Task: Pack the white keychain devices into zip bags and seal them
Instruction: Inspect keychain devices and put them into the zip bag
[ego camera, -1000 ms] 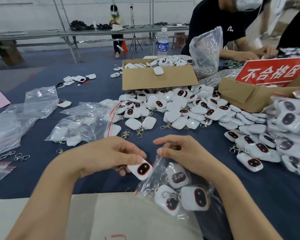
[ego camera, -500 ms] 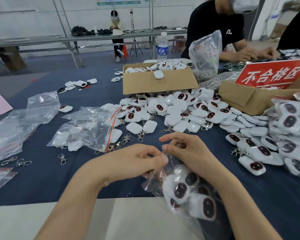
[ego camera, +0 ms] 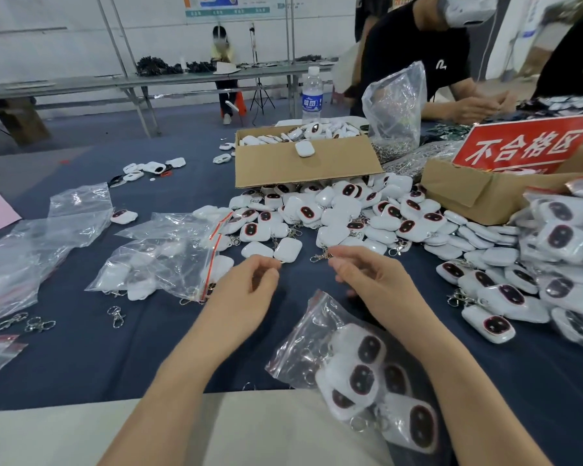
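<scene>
1. The counter [ego camera: 81, 358], under a dark cloth, carries everything. The risk sits at its near side: the filled zip bag [ego camera: 360, 371] lies partly over the pale strip there, and a nudge from a forearm could probably push it off toward the person.
2. The heap of white keychain devices [ego camera: 344, 213] spreads from the cardboard box [ego camera: 303, 163] down to the hands. The devices' clasps lie tangled together, so pulling one out may drag its neighbours along.
3. The filled zip bag rests beside the right forearm, its red-striped mouth pointing toward the hands. Whether the strip is pressed closed along its whole length cannot be told. If a gap remains, devices could slide out when the bag is lifted.
4. The left hand [ego camera: 246, 287] and the right hand [ego camera: 374, 280] hover apart between the bag and the heap. Their fingers [ego camera: 266, 264] are loosely curled and hold nothing.
5. A loose metal clasp [ego camera: 320, 256] lies just beyond the right fingertips and could snag on a reaching hand.
</scene>
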Action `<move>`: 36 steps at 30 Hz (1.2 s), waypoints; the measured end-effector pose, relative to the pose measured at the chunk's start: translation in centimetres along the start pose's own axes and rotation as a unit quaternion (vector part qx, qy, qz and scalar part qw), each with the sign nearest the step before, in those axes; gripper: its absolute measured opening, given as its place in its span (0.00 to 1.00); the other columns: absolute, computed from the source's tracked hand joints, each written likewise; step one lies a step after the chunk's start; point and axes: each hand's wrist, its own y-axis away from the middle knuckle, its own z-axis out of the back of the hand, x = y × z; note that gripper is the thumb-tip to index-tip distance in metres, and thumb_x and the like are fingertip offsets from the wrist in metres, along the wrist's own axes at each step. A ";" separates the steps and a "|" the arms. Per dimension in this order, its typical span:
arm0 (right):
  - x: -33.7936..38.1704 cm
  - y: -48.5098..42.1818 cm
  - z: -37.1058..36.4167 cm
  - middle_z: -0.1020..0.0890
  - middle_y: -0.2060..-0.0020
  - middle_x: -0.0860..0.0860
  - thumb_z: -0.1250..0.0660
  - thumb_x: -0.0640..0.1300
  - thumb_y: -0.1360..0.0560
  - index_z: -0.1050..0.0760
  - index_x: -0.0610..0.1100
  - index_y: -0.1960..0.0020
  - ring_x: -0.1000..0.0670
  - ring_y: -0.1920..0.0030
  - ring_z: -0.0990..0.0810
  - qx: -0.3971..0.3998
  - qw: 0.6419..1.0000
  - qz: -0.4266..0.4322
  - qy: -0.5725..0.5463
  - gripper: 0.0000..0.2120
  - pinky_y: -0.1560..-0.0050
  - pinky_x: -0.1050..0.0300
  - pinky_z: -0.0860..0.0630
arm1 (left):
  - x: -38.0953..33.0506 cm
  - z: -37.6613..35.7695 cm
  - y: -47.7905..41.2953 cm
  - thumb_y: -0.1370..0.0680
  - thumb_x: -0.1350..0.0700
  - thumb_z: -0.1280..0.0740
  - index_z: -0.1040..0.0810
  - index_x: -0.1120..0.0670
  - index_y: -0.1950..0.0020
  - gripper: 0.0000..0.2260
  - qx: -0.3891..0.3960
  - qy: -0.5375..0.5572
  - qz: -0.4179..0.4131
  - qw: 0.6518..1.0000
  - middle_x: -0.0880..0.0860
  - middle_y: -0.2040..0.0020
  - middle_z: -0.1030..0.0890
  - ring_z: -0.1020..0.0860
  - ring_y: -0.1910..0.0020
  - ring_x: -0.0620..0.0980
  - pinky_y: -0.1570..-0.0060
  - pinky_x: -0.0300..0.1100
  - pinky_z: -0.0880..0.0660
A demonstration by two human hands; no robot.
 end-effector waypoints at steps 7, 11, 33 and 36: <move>-0.9 -1.0 0.5 0.19 0.45 0.46 0.35 0.43 0.19 0.23 0.51 0.37 0.52 0.51 0.17 -0.115 0.976 -0.093 -0.163 0.12 0.57 0.63 0.19 | 1.8 -1.8 -0.7 0.17 0.50 0.38 0.28 0.46 0.31 0.14 -0.085 -0.104 -0.061 0.989 0.47 0.31 0.32 0.23 0.56 0.34 0.54 0.33 0.30; -1.1 -1.0 0.4 0.19 0.45 0.49 0.36 0.43 0.18 0.21 0.51 0.39 0.53 0.52 0.16 -0.129 0.973 -0.097 -0.168 0.10 0.58 0.64 0.19 | 1.0 -3.0 -1.9 0.17 0.41 0.41 0.33 0.45 0.26 0.20 -0.092 -0.309 -0.059 0.945 0.46 0.25 0.36 0.20 0.46 0.50 0.56 0.46 0.29; 0.8 0.2 -0.8 0.13 0.57 0.58 0.32 0.46 0.20 0.16 0.63 0.52 0.56 0.58 0.16 0.048 0.998 0.042 -0.010 0.12 0.56 0.71 0.25 | -2.2 -4.4 1.7 0.15 0.52 0.38 0.17 0.43 0.47 0.10 -0.008 0.225 -0.061 0.972 0.44 0.70 0.21 0.29 0.74 0.42 0.73 0.32 0.31; 0.9 0.4 -0.8 0.13 0.58 0.58 0.33 0.45 0.19 0.16 0.60 0.49 0.58 0.57 0.16 0.066 0.997 0.041 -0.023 0.11 0.55 0.71 0.25 | -2.2 -4.2 1.6 0.16 0.50 0.37 0.18 0.42 0.48 0.08 -0.004 0.221 -0.071 0.973 0.45 0.70 0.21 0.28 0.75 0.43 0.74 0.33 0.32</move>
